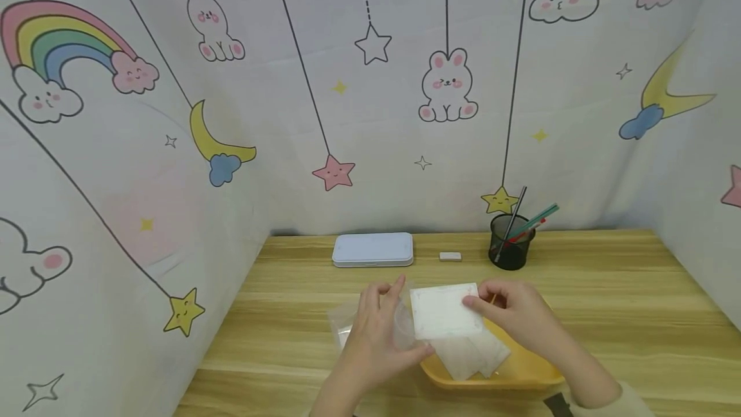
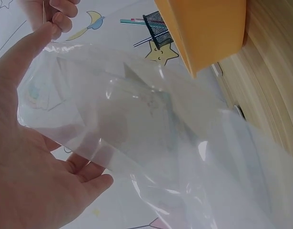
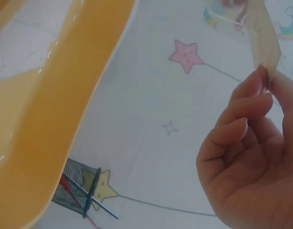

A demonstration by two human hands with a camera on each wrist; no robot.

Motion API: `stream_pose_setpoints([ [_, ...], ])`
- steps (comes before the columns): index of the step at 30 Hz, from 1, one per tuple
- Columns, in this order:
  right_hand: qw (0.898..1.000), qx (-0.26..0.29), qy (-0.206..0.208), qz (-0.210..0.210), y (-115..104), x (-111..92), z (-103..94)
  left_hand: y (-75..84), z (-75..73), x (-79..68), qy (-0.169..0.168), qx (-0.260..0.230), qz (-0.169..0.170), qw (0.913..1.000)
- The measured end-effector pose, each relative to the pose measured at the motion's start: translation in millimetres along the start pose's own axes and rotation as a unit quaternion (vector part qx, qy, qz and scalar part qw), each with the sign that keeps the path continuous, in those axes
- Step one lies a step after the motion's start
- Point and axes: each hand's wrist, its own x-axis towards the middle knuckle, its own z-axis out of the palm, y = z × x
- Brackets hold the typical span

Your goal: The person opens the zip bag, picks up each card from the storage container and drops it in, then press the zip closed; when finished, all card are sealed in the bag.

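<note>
My right hand (image 1: 518,307) pinches a white card (image 1: 444,312) with a faint printed border between thumb and fingers; the right wrist view shows the card (image 3: 263,36) edge-on. My left hand (image 1: 373,340) holds a clear plastic bag (image 2: 132,129), its mouth spread between thumb and fingers. Something flat and pale shows through the bag, too blurred to name. In the head view the card stands just right of the bag's mouth. Below it, several pale cards (image 1: 469,356) lie fanned in a yellow tray (image 1: 538,372).
At the back of the wooden table (image 1: 260,320) lie a white pencil case (image 1: 373,250) and a small white eraser (image 1: 450,256). A black mesh cup (image 1: 506,253) with pencils stands behind the tray. A patterned cloth (image 1: 393,127) encloses the table's back and sides.
</note>
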Motion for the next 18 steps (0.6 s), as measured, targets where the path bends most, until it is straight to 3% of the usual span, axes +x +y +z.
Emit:
stream_pose_setpoints([
  [18,0.998,-0.05,-0.008,-0.025,-4.5,1.2,-0.4,-1.3,6.9,1.8,0.012,0.027,0.034,0.999],
])
